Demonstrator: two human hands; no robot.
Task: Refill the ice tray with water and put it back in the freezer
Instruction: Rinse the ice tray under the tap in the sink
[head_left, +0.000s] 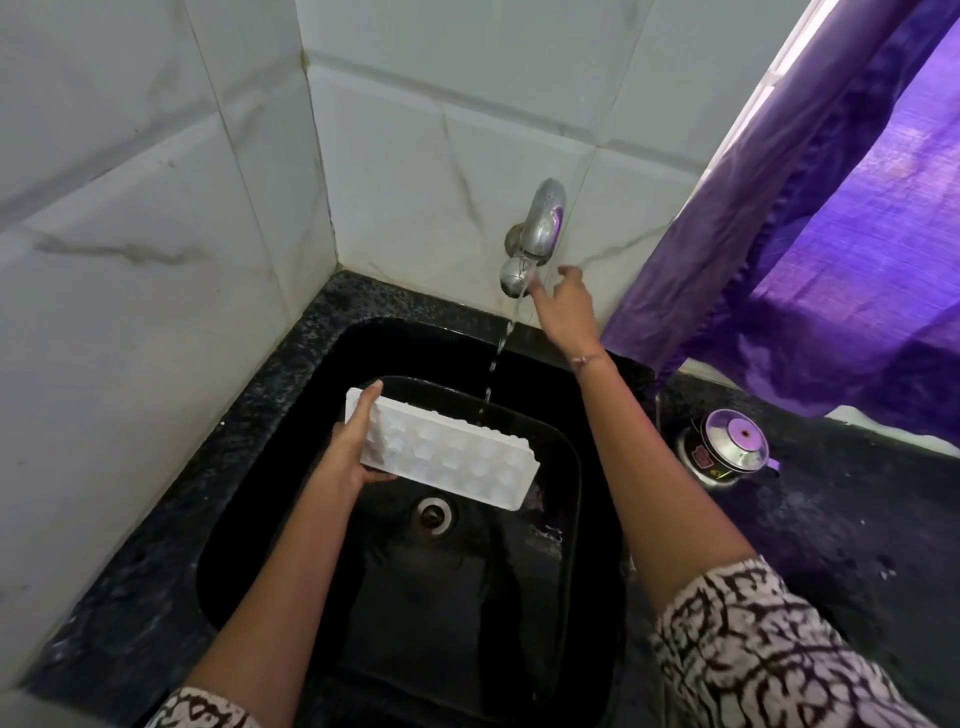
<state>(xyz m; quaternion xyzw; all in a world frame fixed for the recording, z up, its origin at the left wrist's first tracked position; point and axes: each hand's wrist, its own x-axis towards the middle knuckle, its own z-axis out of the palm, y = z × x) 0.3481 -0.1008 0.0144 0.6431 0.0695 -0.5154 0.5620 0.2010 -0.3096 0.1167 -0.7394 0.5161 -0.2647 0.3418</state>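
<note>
My left hand (349, 447) grips the left end of a white ice tray (457, 457), holding it over the black sink (291, 467). A chrome tap (537, 234) on the tiled wall runs a thin stream of water (496, 364), which lands at the tray's far edge. My right hand (563, 306) reaches up beside the tap's round knob (514, 278), fingers loosely extended and touching or nearly touching it. The tray's cells look pale; I cannot tell how much water they hold.
The sink's drain (432, 514) lies just below the tray. A small steel pot with a lid (730, 449) stands on the dark granite counter (831, 519) to the right. A purple curtain (831, 234) hangs at the right. White tiled walls close the left and back.
</note>
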